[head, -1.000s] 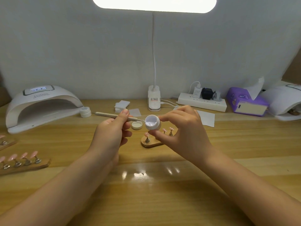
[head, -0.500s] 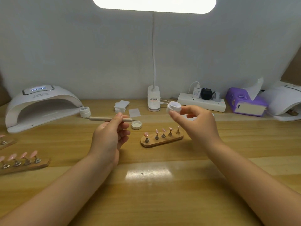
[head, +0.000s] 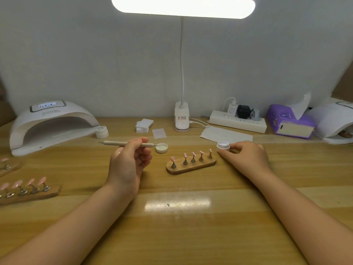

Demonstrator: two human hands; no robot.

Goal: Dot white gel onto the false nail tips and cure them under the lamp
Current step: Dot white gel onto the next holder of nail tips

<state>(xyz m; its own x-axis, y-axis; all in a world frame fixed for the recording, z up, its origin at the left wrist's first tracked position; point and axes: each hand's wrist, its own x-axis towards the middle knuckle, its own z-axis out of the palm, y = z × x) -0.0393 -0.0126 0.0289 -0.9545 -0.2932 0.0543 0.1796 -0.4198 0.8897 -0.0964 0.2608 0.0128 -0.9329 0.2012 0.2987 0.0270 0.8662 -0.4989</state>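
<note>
The small white gel pot point(head: 223, 146) stands open on the wooden table point(head: 172, 217), just past the right end of the wooden stand point(head: 191, 165) that carries five pink false nail tips point(head: 193, 154) on little pegs. My right hand point(head: 246, 157) holds the pot from its 4 o'clock side, thumb and fingers curled round its wall. At 9 o'clock from the stand my left hand point(head: 129, 161) pinches the dotting tool point(head: 126, 144) between thumb and forefinger, the other fingers curled in; the tool lies level, its metal tip over the pot's lid point(head: 161, 148), which sits upturned on the table. I cannot tell whether the tip touches the lid.

Farther out, at 10 o'clock, the white curing lamp point(head: 51, 127) stands with its opening towards me, a closed small jar point(head: 101, 131) just beside its right foot. At 8 o'clock lies another stand of pink tips point(head: 28, 190). At 12 o'clock are the desk lamp's base point(head: 182, 119) and a stack of white pads point(head: 144, 125); at 2 o'clock a power strip point(head: 237, 122) and a purple tissue pack point(head: 290, 121).
</note>
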